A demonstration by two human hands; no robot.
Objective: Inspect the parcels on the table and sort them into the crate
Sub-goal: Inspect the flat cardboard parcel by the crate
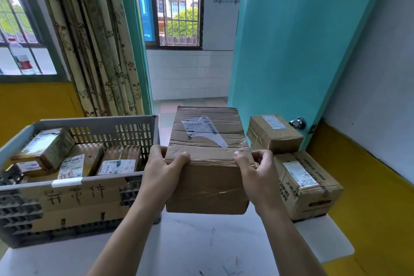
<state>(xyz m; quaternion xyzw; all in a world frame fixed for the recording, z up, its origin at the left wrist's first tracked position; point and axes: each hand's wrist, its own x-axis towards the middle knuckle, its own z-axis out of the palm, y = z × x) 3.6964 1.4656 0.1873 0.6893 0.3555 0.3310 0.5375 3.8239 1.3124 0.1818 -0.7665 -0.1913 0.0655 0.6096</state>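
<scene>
Both grips clamp the big parcel (207, 163) above the bench (201, 242): left hand (165, 163) and right hand (255, 163) at its near top corners. Its long axis runs away from the person, and the crate (94, 123) lies directly left, nearer the left hand.

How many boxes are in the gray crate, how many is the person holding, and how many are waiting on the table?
Parcels in the gray crate: 5 that I can see
Large box held by left hand and right hand: 1
Parcels on the table: 2
Total: 8
</scene>
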